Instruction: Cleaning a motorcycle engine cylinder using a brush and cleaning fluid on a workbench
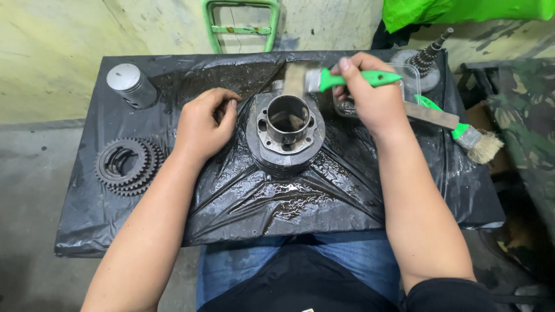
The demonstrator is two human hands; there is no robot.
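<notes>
far left: metal piston (130,84) on black plastic sheet (243,202) | left: stacked gears (127,166) | left hand (205,124) curled, steadying engine cylinder (285,134) at centre | right hand (370,95) clenched round green-handled brush (338,79), bristles just beyond cylinder's far rim | right: second brush (462,132) lying loose | far right: gear shaft (425,58)

The left hand (203,124) rests with curled fingers on the left edge of a metal engine cylinder (286,134) standing on wet black plastic sheet (243,202). The right hand (370,95) grips a green-handled brush (341,79), bristles at the cylinder's far rim. Stacked gears (127,166) lie left; a piston (131,85) stands far left; 1 more brush (462,133) lies right.
</notes>
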